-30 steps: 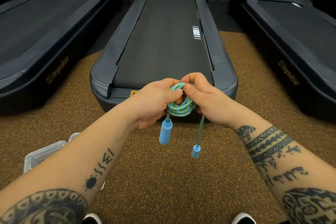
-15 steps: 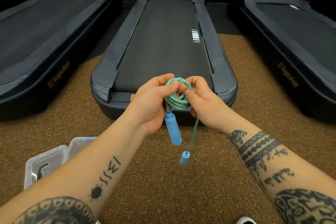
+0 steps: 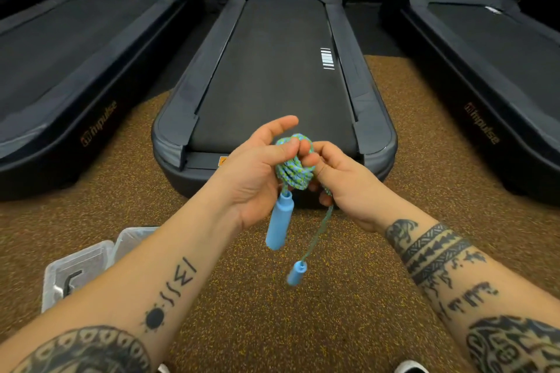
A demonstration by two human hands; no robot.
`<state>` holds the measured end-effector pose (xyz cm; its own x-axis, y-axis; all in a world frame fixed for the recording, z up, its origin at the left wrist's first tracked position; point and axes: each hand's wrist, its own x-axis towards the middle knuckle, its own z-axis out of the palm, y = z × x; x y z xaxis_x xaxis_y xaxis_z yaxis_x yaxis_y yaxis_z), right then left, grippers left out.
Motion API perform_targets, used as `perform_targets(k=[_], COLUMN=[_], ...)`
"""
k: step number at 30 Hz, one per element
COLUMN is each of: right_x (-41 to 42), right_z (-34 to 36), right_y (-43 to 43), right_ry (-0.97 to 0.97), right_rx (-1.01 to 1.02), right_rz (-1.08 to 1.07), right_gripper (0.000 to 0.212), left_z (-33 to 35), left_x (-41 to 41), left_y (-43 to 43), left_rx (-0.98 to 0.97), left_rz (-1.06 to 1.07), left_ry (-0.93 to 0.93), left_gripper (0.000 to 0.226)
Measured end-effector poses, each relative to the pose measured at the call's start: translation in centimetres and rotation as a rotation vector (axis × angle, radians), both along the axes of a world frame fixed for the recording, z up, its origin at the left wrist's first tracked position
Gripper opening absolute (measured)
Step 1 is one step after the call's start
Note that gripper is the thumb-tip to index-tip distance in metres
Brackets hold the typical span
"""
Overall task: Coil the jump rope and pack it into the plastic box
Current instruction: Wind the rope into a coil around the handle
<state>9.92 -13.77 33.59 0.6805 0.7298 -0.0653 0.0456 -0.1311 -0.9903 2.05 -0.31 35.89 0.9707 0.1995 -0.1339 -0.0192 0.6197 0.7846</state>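
This is a gym. Three dark treadmills lie side by side: the middle treadmill (image 3: 274, 85) runs straight ahead with white stripe marks on its belt, the left treadmill (image 3: 75, 48) and the right treadmill (image 3: 485, 48) flank it, each bearing an orange "impulse" logo (image 3: 99, 124) on its side rail. They rest on a brown speckled rubber floor (image 3: 303, 312), the kind laid in fitness rooms. The far wall is black, with small white tags behind each machine.
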Motion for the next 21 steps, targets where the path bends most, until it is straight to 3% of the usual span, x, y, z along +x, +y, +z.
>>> perform_targets(k=[5, 10, 13, 17, 21], right_x=[-0.6, -1.4, -1.1, -0.6, 0.0], right_z=[-0.8, 0.4, 1.5, 2.4, 2.9], right_y=[0.4, 0.7, 0.7, 0.1, -0.6], right_ry=[-0.261, -0.389, -0.330, -0.095, 0.025], right_rx=[-0.300, -0.414, -0.342, -0.201, -0.103], right_rz=[0.051, 0.112, 0.039, -0.027, -0.032], right_gripper=[0.017, 0.025, 0.028, 0.029, 0.027], left_z=[-0.2, -1.0, -1.4, -2.0, -2.0], left_x=[0.6, 0.2, 0.1, 0.3, 0.3], left_y=[0.2, 0.5, 0.0, -0.3, -0.9], left_rx=[0.070, 0.514, 0.718, 0.943, 0.891], left_rz=[0.310, 0.371, 0.291, 0.187, 0.086], left_ry=[0.034, 0.072, 0.042, 0.097, 0.132], left_gripper=[0.023, 0.029, 0.040, 0.042, 0.050])
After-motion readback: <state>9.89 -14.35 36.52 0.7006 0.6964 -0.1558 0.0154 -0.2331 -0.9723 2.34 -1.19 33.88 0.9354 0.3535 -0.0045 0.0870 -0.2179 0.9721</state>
